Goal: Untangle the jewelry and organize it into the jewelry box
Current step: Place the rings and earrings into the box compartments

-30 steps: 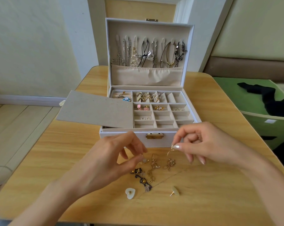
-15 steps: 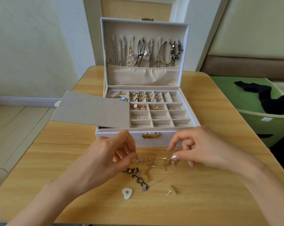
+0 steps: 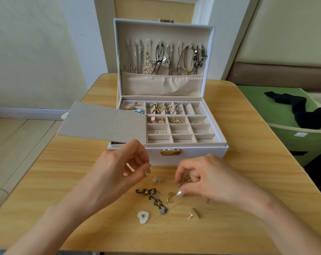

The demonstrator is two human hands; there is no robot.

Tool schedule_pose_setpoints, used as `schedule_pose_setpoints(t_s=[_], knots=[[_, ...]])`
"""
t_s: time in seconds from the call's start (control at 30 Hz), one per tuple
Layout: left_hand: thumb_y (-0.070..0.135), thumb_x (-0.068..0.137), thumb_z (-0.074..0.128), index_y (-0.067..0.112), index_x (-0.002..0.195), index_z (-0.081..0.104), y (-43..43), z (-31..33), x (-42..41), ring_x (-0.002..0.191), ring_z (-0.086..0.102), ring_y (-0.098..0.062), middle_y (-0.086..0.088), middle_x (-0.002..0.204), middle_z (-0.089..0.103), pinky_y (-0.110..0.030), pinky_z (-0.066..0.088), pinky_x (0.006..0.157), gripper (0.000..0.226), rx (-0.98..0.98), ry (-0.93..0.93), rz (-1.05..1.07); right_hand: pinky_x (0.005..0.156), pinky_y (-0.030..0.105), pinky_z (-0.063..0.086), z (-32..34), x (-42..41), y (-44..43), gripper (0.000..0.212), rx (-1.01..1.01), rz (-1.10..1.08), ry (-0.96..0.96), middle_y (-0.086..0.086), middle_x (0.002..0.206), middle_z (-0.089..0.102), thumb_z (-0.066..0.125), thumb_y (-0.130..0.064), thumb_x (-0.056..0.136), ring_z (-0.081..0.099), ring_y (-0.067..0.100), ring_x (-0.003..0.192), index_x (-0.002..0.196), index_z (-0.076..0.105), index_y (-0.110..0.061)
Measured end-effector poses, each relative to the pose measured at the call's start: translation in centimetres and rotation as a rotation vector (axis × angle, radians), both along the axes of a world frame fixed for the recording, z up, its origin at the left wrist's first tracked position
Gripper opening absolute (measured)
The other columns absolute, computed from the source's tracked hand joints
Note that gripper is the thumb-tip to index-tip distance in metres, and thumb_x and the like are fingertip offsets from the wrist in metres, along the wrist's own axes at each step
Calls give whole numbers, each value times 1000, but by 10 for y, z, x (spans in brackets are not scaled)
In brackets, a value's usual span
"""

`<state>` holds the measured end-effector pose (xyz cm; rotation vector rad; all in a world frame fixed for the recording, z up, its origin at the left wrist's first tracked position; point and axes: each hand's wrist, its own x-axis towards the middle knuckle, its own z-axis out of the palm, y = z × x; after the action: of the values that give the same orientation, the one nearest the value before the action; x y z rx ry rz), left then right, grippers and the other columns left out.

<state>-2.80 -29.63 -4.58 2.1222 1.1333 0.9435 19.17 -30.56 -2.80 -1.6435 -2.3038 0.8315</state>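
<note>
A white jewelry box [image 3: 202,153] stands open on the wooden table [image 3: 54,181], with necklaces hanging in its lid and rings and earrings in its compartments. In front of it lies a tangle of small pieces: gold chain earrings [image 3: 169,197], dark curly earrings [image 3: 154,197], a pale stone earring [image 3: 158,179], a white heart stud [image 3: 143,216] and a second stud [image 3: 193,213]. My left hand [image 3: 117,170] pinches a small gold piece just above the table. My right hand [image 3: 205,178] pinches the gold chain earring at the tangle's right side.
A grey card panel [image 3: 100,123] lies across the box's left half and sticks out to the left. A green bin [image 3: 303,140] with black cloth stands right of the table. The table's front edge runs just below my forearms.
My right hand has dropped from above the pile onto the gold chain earring and moved left. My left hand has lifted slightly, with a small gold piece pinched in it.
</note>
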Motion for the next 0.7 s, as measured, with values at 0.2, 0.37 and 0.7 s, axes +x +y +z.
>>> schedule_pose_setpoints(t_s=[0.2, 0.37, 0.7], knots=[[19, 83, 64, 27, 83, 54, 0, 0, 1, 70, 67, -7, 13, 77, 67, -29, 53, 59, 13, 2, 14, -10, 60, 22, 44, -8, 6, 6, 9, 142, -99, 19, -6, 39, 43, 72, -32, 80, 43, 9, 43, 80, 63, -30], [8, 84, 65, 25, 83, 54, 0, -1, 1, 70, 67, -8, 13, 76, 67, -29, 52, 59, 20, 4, 30, 5, 56, 21, 40, -12, 7, 7, 8, 147, -79, -20, -4, 42, 47, 70, -34, 82, 43, 8, 43, 80, 67, -28], [23, 80, 62, 29, 82, 53, 1, -3, 0, 70, 67, -9, 13, 75, 67, -29, 52, 59, 11, -1, 10, 2, 53, 12, 29, -27, -16, -1, 17, 283, -5, 49, -6, 38, 36, 69, -40, 81, 41, 10, 46, 96, 68, -33]])
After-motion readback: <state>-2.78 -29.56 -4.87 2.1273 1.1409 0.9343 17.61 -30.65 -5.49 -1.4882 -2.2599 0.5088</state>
